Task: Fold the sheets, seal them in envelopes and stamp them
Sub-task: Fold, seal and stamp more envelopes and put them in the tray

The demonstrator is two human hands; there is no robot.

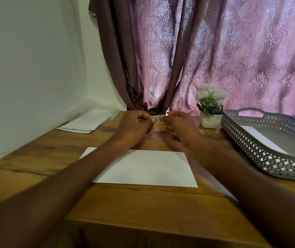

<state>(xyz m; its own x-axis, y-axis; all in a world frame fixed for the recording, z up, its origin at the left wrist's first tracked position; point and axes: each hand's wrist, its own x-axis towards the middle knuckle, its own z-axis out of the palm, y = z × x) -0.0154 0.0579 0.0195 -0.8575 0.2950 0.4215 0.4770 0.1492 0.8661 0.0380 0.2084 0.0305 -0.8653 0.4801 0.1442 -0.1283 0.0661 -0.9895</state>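
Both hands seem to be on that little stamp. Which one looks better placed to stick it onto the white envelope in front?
Probably the right hand: it pinches the stamp with the left hand, and the envelope has its far right corner just below it.

Table top [41,163]: wood-grain finish, brown, smooth with low sheen. Envelope [148,167] at centre: white paper, matt, uncreased. Tray [268,158]: grey plastic, perforated lattice wall, matt. Curtain [214,51]: pink-brown cloth, embossed damask pattern, slight lustre. Flower pot [210,120]: white, smooth; material not determined.
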